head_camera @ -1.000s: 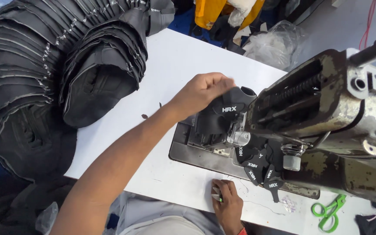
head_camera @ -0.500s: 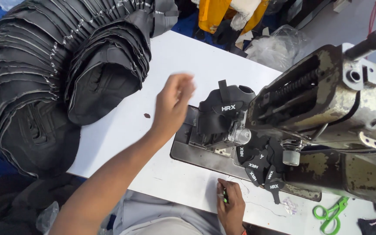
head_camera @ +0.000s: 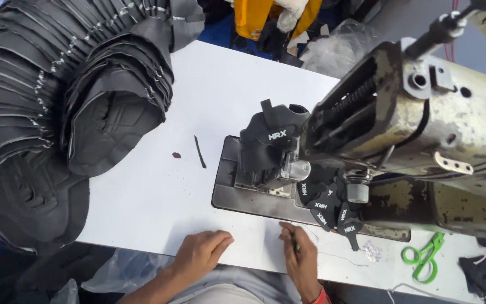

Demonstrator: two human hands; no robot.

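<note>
Hands at near counter edge. Left hand flat on white top, fingers loosely spread, gripping nothing. Right hand pinches thin green tool. Black fabric piece under sewing machine head, far of hands. Green scissors right.

Sewing machine cut off at right edge; needle hidden behind black shoe upper. Right hand pinches something thin, too small to tell.
</note>
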